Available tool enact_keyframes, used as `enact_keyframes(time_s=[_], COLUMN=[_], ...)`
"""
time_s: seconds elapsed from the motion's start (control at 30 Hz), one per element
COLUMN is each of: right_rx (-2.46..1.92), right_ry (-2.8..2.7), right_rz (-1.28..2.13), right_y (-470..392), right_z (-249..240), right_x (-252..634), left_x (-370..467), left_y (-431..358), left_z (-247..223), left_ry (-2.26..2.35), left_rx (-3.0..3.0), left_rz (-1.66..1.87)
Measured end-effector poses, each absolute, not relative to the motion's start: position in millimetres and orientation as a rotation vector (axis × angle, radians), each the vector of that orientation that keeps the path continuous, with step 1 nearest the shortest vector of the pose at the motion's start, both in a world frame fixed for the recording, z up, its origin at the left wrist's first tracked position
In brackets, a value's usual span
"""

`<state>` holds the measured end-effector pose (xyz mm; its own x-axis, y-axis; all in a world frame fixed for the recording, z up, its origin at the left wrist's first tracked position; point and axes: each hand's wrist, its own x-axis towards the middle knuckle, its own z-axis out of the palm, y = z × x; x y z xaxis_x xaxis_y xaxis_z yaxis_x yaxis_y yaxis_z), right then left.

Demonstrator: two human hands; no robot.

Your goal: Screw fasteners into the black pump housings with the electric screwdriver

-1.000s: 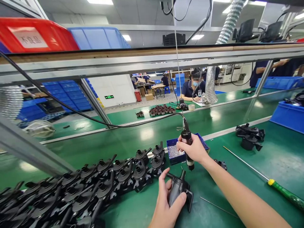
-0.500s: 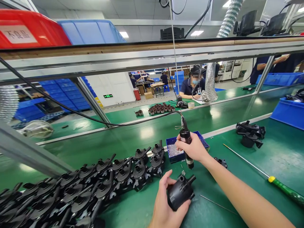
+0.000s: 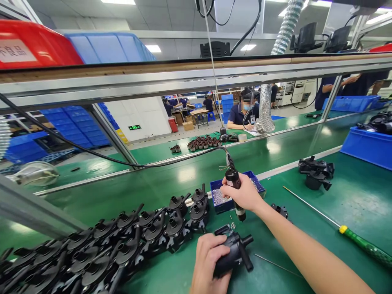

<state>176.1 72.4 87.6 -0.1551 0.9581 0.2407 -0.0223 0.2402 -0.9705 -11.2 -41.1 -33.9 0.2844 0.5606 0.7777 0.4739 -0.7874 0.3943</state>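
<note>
Left hand around a black housing, right hand around a powered driver

The left hand (image 3: 210,261) grasps a black housing (image 3: 234,253), its fingers curled over the left side, so the body lies just right of the knuckles and against them. The housing is a rounded, tilted drum of dark, smooth, plastic-looking material, with stubby tubes pointing right and toward the near side. The right hand (image 3: 245,192) is closed around a black powered driver (image 3: 232,176), a slim cylinder held nearly upright, its lower end on the far side of the housing with a gap showing between them. A ribbed sleeve at its top runs into a black cable (image 3: 101,157), which sags away to the left.

Just beyond the driver stands a blue tray (image 3: 222,209) of small, shiny metal pieces (a few similar bits lie loose on its near side). To the left, rows of black assemblies (image 3: 153,230), with round caps and jutting tubes, cover much of the glossy green bench (image 3: 171,273). To the right lie a thin metal rod (image 3: 277,264) and a long screwdriver (image 3: 361,244) with a translucent green handle and yellow collar; farther right, black parts (image 3: 317,177) sit near a smooth blue bin (image 3: 367,149)
</note>
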Motion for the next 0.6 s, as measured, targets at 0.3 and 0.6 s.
enact_keyframes(time_s=[0.3,0.6], right_rx=[-0.975,-1.195], right_ry=[-1.464,-1.652], right_rz=[1.111,0.873], right_y=[72.7,41.2], right_z=[85.5,118.0], right_x=[175.9,205.2], left_x=[-6.1,6.2], left_y=[-49.2,-50.0], left_z=[-44.5,-44.5], left_ry=[0.88,1.185], left_rx=[2.328,1.382], left_rz=[1.613,1.117])
